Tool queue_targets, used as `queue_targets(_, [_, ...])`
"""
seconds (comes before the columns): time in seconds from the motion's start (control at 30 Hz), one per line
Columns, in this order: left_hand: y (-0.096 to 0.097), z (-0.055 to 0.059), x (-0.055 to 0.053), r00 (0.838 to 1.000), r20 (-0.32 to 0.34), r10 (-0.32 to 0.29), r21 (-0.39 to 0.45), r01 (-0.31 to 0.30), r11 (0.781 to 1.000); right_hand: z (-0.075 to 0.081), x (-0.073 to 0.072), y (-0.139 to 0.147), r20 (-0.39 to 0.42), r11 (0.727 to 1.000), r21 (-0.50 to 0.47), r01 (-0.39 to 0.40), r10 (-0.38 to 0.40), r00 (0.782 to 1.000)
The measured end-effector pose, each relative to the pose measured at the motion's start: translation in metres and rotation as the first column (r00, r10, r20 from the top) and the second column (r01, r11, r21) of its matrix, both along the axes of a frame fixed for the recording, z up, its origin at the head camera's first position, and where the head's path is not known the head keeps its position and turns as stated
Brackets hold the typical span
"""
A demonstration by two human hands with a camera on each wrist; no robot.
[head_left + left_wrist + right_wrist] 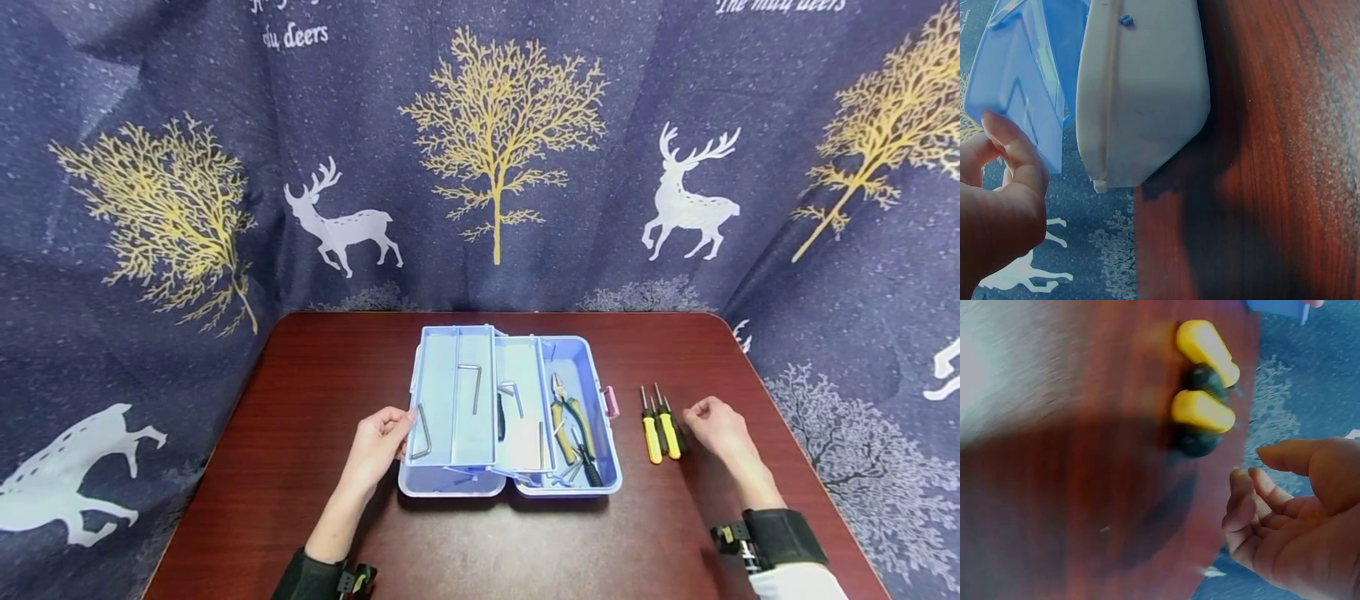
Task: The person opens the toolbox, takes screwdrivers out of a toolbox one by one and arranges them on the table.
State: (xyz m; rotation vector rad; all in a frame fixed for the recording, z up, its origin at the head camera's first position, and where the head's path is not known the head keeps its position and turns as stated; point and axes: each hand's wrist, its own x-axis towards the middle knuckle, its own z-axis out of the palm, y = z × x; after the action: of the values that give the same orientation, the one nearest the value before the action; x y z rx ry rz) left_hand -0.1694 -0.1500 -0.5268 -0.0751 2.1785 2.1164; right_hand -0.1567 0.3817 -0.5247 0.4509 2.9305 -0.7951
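A light-blue toolbox (609, 467) stands on the table with its stepped trays spread out to the left. My left hand (382, 437) grips the left edge of the upper tray (438, 358). From the left wrist view, the thumb and fingers of the left hand (1013, 187) pinch the blue tray wall (1007, 69). Over the table's right side, my right hand (718, 427) hovers just right of the screwdrivers (670, 437), which have yellow and black handles. Its fingers are loosely bent, and nothing is between thumb and fingertips in the right wrist view.
L-shaped hex keys (476, 392) lie in the trays. Pliers (576, 421) with yellow-green handles rest in the box's right compartment among smaller tools. A pink latch (612, 402) sticks out on the right. A patterned dark-blue cloth (525, 283) hangs behind the table (330, 358).
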Motion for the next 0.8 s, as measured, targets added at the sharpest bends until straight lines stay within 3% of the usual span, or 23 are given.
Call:
queue_targets(0.23, [0.000,0.001,0.000,1.000,0.003,0.001,0.001,-0.001,1.000,0.029,-0.005,-0.034,-0.120,0.998,-0.038,-0.056,0.051,0.991])
queue_targets(0.5, [0.000,0.001,0.000,1.000,0.002,-0.001,0.008,0.001,1.000,0.071,-0.007,-0.096,-0.208,0.971,-0.108,-0.213,0.188,0.960])
queue_targets(0.8, [0.001,0.001,0.001,1.000,0.004,-0.002,0.015,0.002,1.000,0.083,-0.022,-0.154,-0.220,0.926,-0.094,-0.366,0.339,0.915])
